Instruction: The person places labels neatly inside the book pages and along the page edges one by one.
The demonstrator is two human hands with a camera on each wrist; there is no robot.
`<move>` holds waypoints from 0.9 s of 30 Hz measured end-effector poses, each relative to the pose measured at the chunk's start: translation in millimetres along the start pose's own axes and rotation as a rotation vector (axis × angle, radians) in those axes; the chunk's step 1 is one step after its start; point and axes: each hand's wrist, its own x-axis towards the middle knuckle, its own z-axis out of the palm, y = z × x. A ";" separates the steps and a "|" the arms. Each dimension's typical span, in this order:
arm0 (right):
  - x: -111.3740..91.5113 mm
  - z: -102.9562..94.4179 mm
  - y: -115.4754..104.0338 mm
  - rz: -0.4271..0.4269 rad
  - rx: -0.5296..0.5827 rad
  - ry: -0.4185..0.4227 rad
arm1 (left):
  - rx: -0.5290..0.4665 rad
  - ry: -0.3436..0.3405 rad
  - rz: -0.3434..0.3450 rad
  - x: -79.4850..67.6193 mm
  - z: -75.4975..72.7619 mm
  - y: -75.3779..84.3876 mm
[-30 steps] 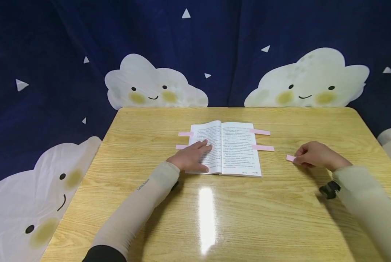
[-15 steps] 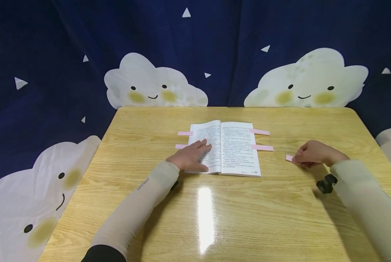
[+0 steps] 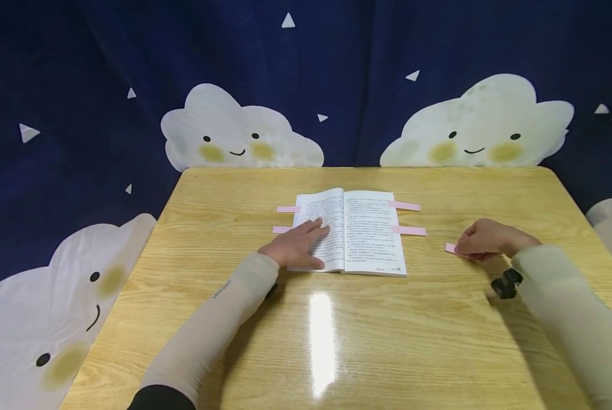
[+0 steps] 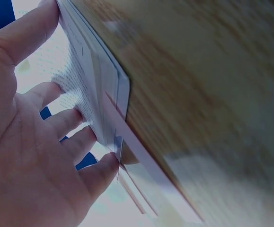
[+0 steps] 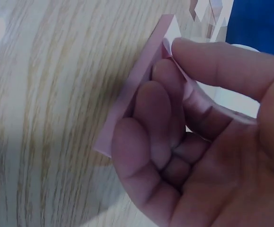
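Note:
An open book [image 3: 372, 239] lies on the table, with printed pages showing. My left hand [image 3: 296, 245] rests on the left page, its fingers spread. Two pink sticky notes jut from each side: an upper left strip [image 3: 287, 209], a lower left strip [image 3: 281, 229], an upper right strip [image 3: 405, 205] and a lower right strip [image 3: 410, 230]. Right of the book, my right hand [image 3: 490, 237] is at a narrow pink sticky note pad [image 3: 449, 248]. In the right wrist view, thumb and index finger pinch a lifted sheet on the pad [image 5: 136, 78]; other fingers curl against it.
The wooden table [image 3: 398, 341] extends around the book, with a glare patch [image 3: 322, 341] in front of it. A dark blue curtain [image 3: 357, 68] with cloud prints hangs behind the far edge. A small black device [image 3: 506, 283] sits at my right wrist.
My right hand has turned slightly at the wrist and covers a bit more of the pad. The left hand stays on the page. The whole view has shifted a little.

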 end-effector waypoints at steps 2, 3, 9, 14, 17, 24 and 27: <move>-1.0 0.0 0.2 0.001 0.007 -0.001 | 0.002 0.000 -0.002 0.3 0.3 0.0; -1.4 -0.1 0.1 0.003 0.009 0.000 | 0.000 0.000 -0.003 0.5 0.5 -0.1; -2.6 -0.2 -1.2 0.001 0.023 0.000 | -0.005 0.000 -0.005 0.2 0.3 -0.7; -1.9 0.3 -1.9 0.007 0.005 0.032 | 0.002 0.007 0.003 0.3 -0.2 -1.9; -2.1 0.5 -1.6 -0.002 -0.009 0.043 | 0.008 0.008 0.007 0.4 -0.3 -2.5; -3.3 -0.2 0.9 -0.013 -0.027 0.055 | 0.004 -0.002 0.010 0.7 -0.4 -2.5; -3.9 -0.8 1.9 -0.010 -0.034 0.056 | 0.000 -0.004 0.013 0.8 -0.3 -2.3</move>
